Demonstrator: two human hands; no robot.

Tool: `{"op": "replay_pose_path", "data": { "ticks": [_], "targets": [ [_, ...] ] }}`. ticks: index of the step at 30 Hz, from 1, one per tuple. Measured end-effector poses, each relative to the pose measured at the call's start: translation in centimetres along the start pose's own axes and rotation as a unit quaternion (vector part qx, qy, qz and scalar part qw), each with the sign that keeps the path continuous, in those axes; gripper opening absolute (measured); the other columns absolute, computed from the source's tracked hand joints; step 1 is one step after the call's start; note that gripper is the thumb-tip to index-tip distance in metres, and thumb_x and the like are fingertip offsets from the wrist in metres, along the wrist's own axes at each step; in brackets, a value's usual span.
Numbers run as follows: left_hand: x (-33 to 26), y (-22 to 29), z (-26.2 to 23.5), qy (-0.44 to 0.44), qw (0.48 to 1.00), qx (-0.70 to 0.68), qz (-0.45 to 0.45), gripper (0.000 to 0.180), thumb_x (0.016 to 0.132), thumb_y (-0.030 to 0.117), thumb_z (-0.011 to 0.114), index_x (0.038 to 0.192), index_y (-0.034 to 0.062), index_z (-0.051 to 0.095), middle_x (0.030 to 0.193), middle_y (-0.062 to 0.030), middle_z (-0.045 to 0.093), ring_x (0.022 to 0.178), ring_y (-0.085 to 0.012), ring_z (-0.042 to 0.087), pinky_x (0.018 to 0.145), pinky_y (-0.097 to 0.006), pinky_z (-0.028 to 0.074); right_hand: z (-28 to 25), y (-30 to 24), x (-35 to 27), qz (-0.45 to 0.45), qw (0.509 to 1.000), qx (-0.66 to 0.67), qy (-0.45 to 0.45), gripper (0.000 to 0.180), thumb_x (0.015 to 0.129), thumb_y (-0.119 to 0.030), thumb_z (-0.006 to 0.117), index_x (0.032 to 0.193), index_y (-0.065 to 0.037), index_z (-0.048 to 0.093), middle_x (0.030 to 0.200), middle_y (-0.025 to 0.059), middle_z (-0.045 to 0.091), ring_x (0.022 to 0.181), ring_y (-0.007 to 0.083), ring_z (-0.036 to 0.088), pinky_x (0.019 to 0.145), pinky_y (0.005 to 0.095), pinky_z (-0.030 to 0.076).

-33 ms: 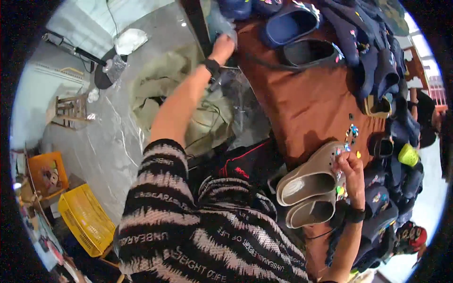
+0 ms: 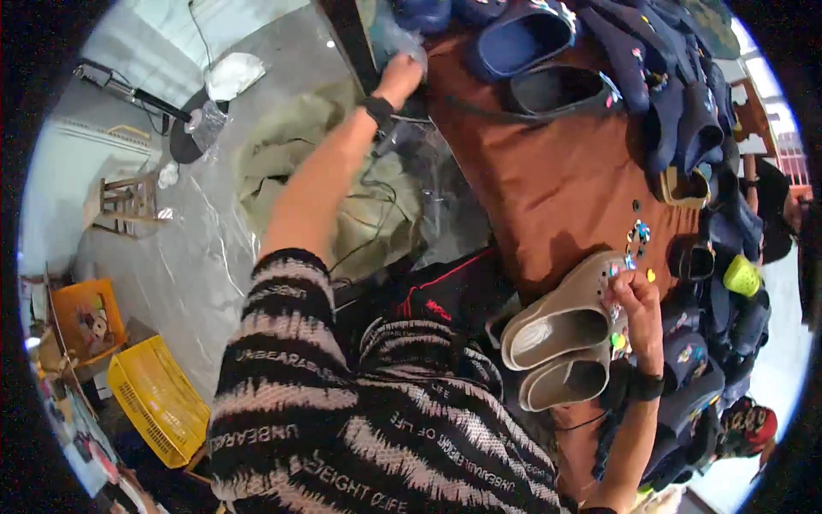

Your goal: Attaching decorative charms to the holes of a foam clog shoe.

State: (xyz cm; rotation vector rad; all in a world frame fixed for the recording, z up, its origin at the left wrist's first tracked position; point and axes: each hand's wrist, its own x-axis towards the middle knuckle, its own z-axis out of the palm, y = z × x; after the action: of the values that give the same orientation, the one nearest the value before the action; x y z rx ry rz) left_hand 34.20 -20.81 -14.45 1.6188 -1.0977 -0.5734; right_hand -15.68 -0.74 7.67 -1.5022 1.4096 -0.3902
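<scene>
**Right hand on beige clogs, left hand out at plastic bag**

No visible change vs the earlier frame: same pose, same layout, both captured at the same instant.

Right hand [image 2: 635, 301]: fingers curled over the toe end of 2 beige clogs [image 2: 561, 343], clamped on them. The clogs lie side by side at the near edge of the brown table [image 2: 548, 180], openings facing the camera. Small coloured charms [image 2: 638, 233] sit on the table just beyond the hand, more of them under its fingers.

Left hand [image 2: 400, 75]: arm fully stretched, well apart from the right hand. It's at a clear plastic bag [image 2: 390, 38] by the table's far left corner, fingers closed on the plastic as far as I can tell. Black wristband on each wrist.

So the clogs are at the right hand only; the left hand is far from them, across the table.

Around: 2 dark blue clogs [image 2: 535, 60] on the far table end, a pile of dark clogs [image 2: 685, 120] along the right side. Olive cloth [image 2: 360, 197] on the floor under the left arm, yellow crate [image 2: 158, 398] lower left.
</scene>
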Motion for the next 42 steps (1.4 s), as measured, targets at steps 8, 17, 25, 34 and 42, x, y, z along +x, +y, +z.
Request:
{"op": "replay_pose_path", "data": {
  "ticks": [8,17,25,34,42],
  "targets": [
    [7.5,-1.1,-3.6,-0.193,0.978,0.081,0.018,0.023,0.093,0.030,0.052,0.106,0.0125,0.060,0.092,0.0003,0.057,0.092,-0.0167,0.056,0.082,-0.040,0.047,0.0,0.0,-0.4,-0.031,0.999,0.004,-0.008,0.020,0.099,-0.019,0.059,0.087,-0.003,0.062,0.076,-0.0003,0.062,0.074,0.0100,0.057,0.072,0.0259,0.046],
    [0.2,-2.0,-0.8,-0.106,0.989,0.057,-0.083,0.021,0.089,0.017,0.050,0.101,0.0058,0.064,0.092,-0.0122,0.064,0.089,-0.0300,0.061,0.075,-0.042,0.049,-0.6,0.5,-0.8,-0.018,0.999,0.028,-0.005,0.022,0.099,-0.022,0.061,0.091,-0.001,0.064,0.076,0.0006,0.065,0.073,0.0104,0.059,0.072,0.0265,0.048],
    [-4.0,-7.5,3.2,-0.124,0.920,0.371,0.029,0.026,0.083,0.016,0.059,0.100,-0.0009,0.069,0.111,-0.0276,0.064,0.104,-0.0466,0.061,0.092,-0.053,0.050,-0.8,1.2,-1.2,-0.006,0.999,0.043,0.011,0.023,0.098,-0.023,0.063,0.093,-0.001,0.065,0.080,0.0022,0.065,0.075,0.0110,0.060,0.074,0.0269,0.048],
    [1.4,-8.5,3.0,-0.235,0.836,0.491,0.066,0.029,0.084,0.024,0.059,0.101,0.0032,0.070,0.108,-0.0215,0.066,0.102,-0.0425,0.062,0.089,-0.049,0.051,-2.0,1.8,-1.1,-0.048,0.999,0.003,0.021,0.019,0.096,-0.017,0.063,0.091,0.000,0.066,0.077,0.0021,0.066,0.073,0.0114,0.060,0.071,0.0276,0.049],
    [-2.2,-5.8,0.1,-0.164,0.897,0.404,0.074,0.030,0.089,0.019,0.051,0.105,-0.0012,0.065,0.104,-0.0273,0.065,0.104,-0.0460,0.059,0.093,-0.051,0.046,-7.6,4.3,2.1,-0.023,0.992,-0.054,0.109,0.017,0.092,-0.012,0.063,0.088,0.004,0.064,0.076,0.0040,0.064,0.067,0.0130,0.061,0.064,0.0290,0.050]
  ]
}}
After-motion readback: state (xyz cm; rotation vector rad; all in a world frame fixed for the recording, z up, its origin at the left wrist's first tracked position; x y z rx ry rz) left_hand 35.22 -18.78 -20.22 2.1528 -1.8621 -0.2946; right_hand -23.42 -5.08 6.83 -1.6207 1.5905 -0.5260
